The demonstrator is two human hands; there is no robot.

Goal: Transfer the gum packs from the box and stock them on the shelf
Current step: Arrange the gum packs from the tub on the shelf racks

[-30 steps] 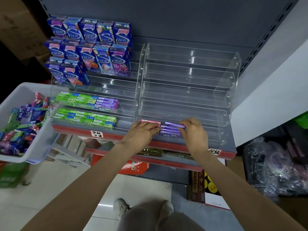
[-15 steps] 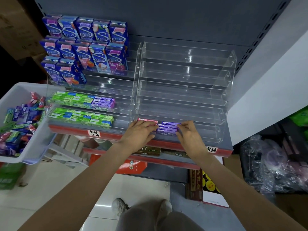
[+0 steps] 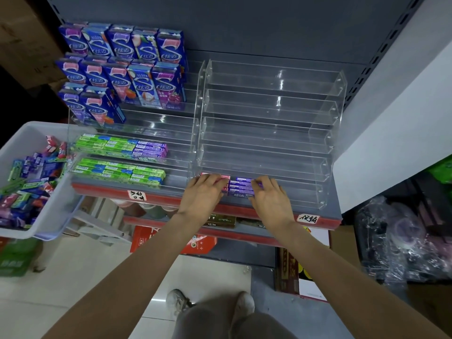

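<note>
left hand [image 3: 204,192]: fingers flat on pink packs [image 3: 225,178], lower centre
right hand [image 3: 270,195]: fingertips at purple packs [image 3: 241,187], grip unclear
packs: front tier, long axis left-right, between hands
box [image 3: 36,133]: far left, left hand nearer

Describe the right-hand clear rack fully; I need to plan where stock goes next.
The right rack looks like clear acrylic, with stepped tiers rising toward the grey back panel. It stands on the shelf beside the left rack. Its upper tiers show no packs. Only the front tier holds stock: pink packs at its left end and purple packs beside them. The left hand rests on the pink packs; the right hand touches the purple ones.
</note>
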